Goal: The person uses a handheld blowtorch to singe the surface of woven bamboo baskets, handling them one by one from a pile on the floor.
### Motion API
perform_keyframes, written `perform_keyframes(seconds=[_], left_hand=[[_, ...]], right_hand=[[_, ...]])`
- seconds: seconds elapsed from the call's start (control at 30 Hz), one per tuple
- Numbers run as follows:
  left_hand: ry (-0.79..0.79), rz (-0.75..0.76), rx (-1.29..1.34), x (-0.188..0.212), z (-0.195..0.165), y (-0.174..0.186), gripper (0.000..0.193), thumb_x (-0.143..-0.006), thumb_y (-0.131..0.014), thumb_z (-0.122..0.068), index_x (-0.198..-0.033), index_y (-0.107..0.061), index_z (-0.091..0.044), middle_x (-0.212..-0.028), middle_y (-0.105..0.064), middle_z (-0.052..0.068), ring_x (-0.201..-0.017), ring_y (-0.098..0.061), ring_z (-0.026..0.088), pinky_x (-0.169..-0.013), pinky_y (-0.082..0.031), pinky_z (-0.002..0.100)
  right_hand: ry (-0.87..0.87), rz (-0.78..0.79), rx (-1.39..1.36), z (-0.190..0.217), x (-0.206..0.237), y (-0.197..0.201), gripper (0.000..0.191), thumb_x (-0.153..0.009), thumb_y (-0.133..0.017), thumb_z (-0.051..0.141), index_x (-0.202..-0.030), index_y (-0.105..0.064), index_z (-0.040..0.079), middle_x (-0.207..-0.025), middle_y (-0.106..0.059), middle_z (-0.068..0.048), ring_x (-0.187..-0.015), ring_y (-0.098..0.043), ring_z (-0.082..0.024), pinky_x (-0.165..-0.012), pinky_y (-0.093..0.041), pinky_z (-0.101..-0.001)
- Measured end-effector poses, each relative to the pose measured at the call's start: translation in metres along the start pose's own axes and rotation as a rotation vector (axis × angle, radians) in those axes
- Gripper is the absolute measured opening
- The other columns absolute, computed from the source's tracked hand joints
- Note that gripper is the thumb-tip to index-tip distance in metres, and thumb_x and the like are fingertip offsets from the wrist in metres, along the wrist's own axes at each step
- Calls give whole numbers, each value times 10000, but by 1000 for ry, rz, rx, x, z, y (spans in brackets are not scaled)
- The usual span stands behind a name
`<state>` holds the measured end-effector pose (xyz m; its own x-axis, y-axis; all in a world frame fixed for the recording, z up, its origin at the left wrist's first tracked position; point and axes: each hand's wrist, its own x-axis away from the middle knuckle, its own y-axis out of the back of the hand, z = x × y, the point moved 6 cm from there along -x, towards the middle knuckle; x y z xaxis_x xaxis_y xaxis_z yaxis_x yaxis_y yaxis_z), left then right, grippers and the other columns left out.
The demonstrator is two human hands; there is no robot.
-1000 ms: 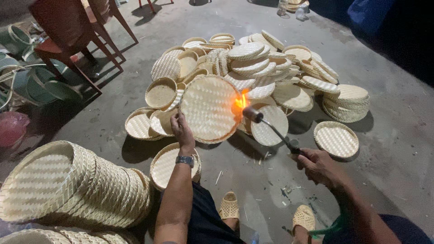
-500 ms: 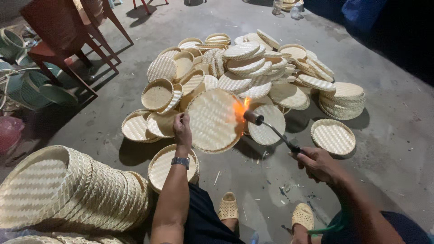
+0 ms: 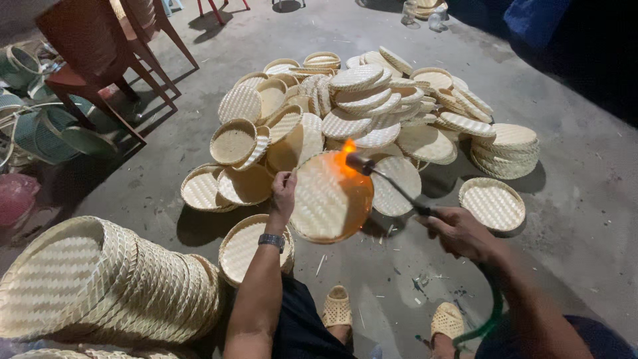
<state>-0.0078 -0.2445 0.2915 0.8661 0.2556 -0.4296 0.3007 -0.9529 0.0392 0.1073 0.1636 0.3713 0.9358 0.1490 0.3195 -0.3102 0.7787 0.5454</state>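
**Singeing the tray with the torch**

Holding the woven tray (image 3: 330, 199) up on its edge, your left hand (image 3: 283, 191) is pinching the rim at its left side, fingers closed on it, with the tray tilted toward you above the concrete floor (image 3: 585, 219). Your right hand (image 3: 458, 231) is wrapped tight around the torch (image 3: 392, 187) handle, and the flame (image 3: 345, 156) is licking the tray's upper right rim, just in front of the big pile of trays (image 3: 372, 113).

You are working close to that pile, so you are best keeping the flame angled at the held tray only, not past its edge. Judging by the glow on the weave, the heat is landing in one spot; keeping the nozzle sweeping and the tray turning should singe loose fibres without scorching. Your left fingers are sitting well apart from the flame, and that gap is worth guarding as you rotate. The green hose (image 3: 488, 319) is trailing by your right sandal (image 3: 446, 320); you are wise to mind it underfoot. A stack (image 3: 100, 286) is lying at your left.
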Motion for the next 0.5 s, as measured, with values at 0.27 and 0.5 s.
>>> perform_keyframes(seconds=[0.27,0.5], left_hand=[[107,67,-43,8,4,2,328,-1042,-602,-321,-1098,-669,-5,-910,-679,14,-824,-574,99,-738,-501,268],[285,171,331,23,2,-14,370,-1049,-580,-347,-1161,-684,-9,-984,-718,25,-856,-635,92,-762,-539,250]], right_hand=[[-26,-8,-2,-5,-4,-6,293,-968,-584,396,-1054,-722,152,-632,-627,-33,-428,-534,-150,-392,-456,-333],[-20,-260,-398,-47,-13,17,416,-935,-701,369,-926,-595,-33,-571,-534,-59,-404,-485,-153,-378,-410,-318]])
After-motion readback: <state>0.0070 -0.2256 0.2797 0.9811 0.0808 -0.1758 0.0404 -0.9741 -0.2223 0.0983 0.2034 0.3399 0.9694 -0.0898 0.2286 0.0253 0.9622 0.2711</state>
